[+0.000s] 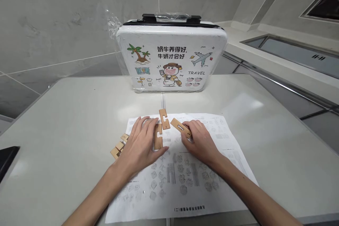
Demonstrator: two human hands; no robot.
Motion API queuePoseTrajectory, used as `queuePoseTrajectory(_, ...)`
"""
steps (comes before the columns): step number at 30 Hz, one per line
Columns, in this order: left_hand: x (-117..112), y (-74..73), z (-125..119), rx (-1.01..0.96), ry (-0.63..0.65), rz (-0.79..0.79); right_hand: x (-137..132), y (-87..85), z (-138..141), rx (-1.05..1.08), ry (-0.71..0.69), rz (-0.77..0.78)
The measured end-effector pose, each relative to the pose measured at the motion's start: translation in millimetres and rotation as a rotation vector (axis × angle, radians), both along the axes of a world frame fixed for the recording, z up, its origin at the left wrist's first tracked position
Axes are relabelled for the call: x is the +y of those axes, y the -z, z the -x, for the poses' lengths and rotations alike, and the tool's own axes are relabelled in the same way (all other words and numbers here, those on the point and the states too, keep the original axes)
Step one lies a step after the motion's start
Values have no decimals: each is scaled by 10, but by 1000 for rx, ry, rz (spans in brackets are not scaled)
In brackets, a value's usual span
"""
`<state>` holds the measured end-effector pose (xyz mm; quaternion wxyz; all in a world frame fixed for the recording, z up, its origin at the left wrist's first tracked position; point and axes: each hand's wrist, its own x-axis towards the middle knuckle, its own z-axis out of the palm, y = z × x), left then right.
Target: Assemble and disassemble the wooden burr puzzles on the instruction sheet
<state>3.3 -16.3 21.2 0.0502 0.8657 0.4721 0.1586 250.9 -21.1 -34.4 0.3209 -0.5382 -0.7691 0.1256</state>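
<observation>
My right hand [200, 139] pinches one end of a slotted wooden puzzle piece [181, 128], which is marked with a 2 and lies at a slant over the printed sheet. My left hand [141, 141] grips a notched wooden puzzle piece [158, 142] between its fingers and its stretched thumb, and covers part of it. Just beyond that piece, and close against it, lies another notched piece [163, 120] marked with a 1. Several more wooden pieces [119, 146] sit left of my left hand, partly hidden behind it.
Under my hands lies a white sheet [185, 192] printed with small diagrams, upside down to me. A white cartoon case [173, 56] in clear plastic stands at the back of the pale table [66, 123]. A black object [7, 159] reaches in at the left edge.
</observation>
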Motion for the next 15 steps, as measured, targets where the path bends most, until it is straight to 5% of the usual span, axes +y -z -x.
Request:
queuePoseTrajectory(7, -20, 102, -51, 77, -124, -177, -8, -25, 5, -27, 38, 5)
queuePoseTrajectory(15, -103, 82, -116, 114, -174, -175, -55, -89, 23, 159, 141, 94)
